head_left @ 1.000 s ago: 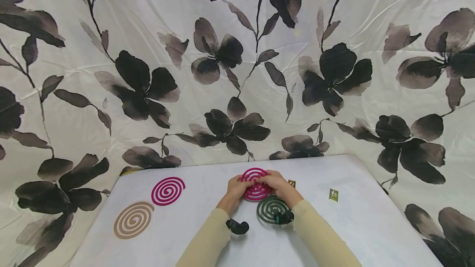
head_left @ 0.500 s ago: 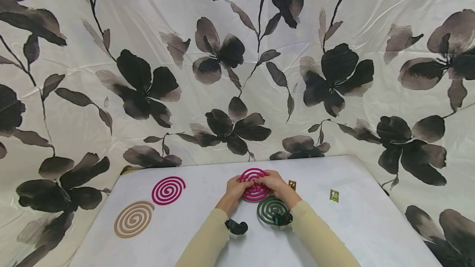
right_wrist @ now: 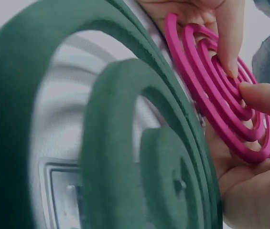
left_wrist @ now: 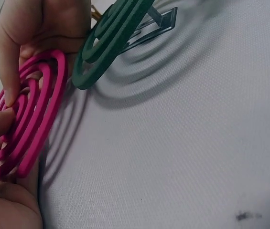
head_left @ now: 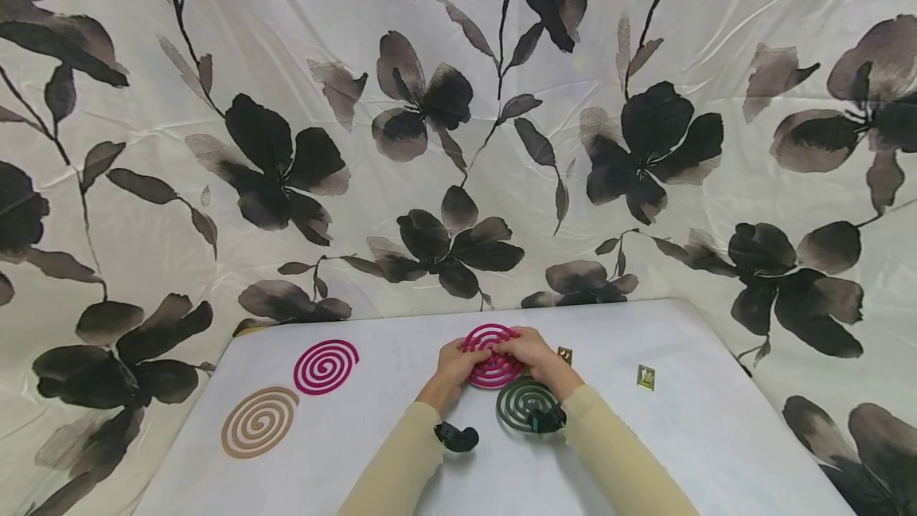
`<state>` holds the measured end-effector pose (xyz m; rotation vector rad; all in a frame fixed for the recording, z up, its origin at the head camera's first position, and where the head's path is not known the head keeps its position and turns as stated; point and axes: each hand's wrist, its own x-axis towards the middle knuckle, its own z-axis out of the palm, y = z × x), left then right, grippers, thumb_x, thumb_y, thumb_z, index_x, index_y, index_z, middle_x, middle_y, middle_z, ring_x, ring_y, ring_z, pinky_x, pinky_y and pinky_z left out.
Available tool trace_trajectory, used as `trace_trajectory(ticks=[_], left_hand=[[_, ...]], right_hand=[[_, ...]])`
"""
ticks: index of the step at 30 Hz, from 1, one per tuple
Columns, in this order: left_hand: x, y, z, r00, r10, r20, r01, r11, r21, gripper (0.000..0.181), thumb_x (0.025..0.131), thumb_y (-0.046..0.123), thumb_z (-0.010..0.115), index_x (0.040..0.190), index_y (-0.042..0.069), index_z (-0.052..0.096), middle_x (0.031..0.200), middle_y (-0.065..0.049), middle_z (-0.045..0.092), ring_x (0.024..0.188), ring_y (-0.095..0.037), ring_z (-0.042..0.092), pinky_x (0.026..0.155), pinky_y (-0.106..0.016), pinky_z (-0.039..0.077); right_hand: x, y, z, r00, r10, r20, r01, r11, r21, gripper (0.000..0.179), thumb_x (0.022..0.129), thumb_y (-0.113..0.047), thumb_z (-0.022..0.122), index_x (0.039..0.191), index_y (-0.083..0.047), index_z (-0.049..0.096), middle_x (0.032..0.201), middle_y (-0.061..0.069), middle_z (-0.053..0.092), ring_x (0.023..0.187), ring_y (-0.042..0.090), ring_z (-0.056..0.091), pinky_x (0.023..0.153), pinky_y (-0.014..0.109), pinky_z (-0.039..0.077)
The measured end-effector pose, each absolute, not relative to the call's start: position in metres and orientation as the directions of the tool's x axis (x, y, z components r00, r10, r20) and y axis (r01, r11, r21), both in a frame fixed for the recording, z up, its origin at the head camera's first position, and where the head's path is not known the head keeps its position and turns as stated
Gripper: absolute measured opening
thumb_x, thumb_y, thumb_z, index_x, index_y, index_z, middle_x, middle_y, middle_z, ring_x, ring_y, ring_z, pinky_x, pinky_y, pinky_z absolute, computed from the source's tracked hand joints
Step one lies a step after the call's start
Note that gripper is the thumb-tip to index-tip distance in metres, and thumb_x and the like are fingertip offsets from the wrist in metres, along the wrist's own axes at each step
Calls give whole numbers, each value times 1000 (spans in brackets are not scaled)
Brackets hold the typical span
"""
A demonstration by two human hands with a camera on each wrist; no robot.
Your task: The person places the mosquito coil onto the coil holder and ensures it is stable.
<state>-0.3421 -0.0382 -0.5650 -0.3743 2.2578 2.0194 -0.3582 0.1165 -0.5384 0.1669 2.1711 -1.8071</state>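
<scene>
A pink mosquito coil (left_wrist: 53, 102) is held between both hands, raised above the table and tilted. My left hand (head_left: 451, 366) grips its left side, the thumb near the centre of the spiral. On the other side my right hand (head_left: 536, 353) holds it, a thumb pressing close to the same centre. In the wrist views the two thumb tips almost meet there, with fingers behind the coil. Just below the right hand a green mosquito coil (right_wrist: 106, 124) stands raised on a small metal stand (left_wrist: 170, 21). The right wrist camera hides part of that green coil in the head view.
Farther left lie another pink coil (head_left: 325, 369) and a tan coil (head_left: 259, 424) on the white table (head_left: 387, 388). One gold metal stand (head_left: 565, 355) sits beside the right hand, another gold stand (head_left: 645, 377) farther right. A floral cloth (head_left: 444, 253) hangs behind.
</scene>
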Motion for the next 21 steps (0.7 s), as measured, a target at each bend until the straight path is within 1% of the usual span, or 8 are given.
trace_trajectory(ticks=[5,9,13,16,21], left_hand=[[-342,-40,-564,-967,-113,-227,-236,77,969,54,79,10,78,126,-7,56,121,-20,61,110,-29,59,95,-41,48],[-343,-42,-565,-967,-103,-232,-238,50,970,54,79,9,76,127,-7,55,122,-21,60,110,-28,59,93,-39,49],[-343,-42,-565,-965,-100,-243,-247,30,969,50,81,11,74,125,-7,57,119,-18,62,102,-23,61,89,-35,52],[-343,-42,-565,-963,-97,-251,-253,8,967,46,84,14,73,122,-6,59,113,-16,64,93,-18,62,82,-31,54],[-342,-41,-565,-959,-84,-271,-271,-13,963,39,84,14,74,117,-3,60,103,-12,65,82,-15,62,71,-25,54]], right_hand=[[-356,114,-536,-938,-132,-320,302,143,-943,31,86,-6,70,112,7,59,91,11,64,73,16,60,61,27,54],[-354,112,-533,-940,-127,-316,296,153,-943,32,86,-6,70,114,7,60,94,12,65,76,17,60,64,27,54],[-355,113,-531,-945,-122,-304,280,182,-943,33,86,-7,70,114,7,61,93,11,65,77,17,58,65,26,52],[-356,114,-531,-946,-121,-302,273,209,-939,34,85,-8,70,115,6,61,92,10,65,77,17,58,65,26,51],[-357,118,-532,-945,-124,-302,268,231,-935,31,85,-8,70,113,5,62,90,10,65,73,16,57,60,25,50]])
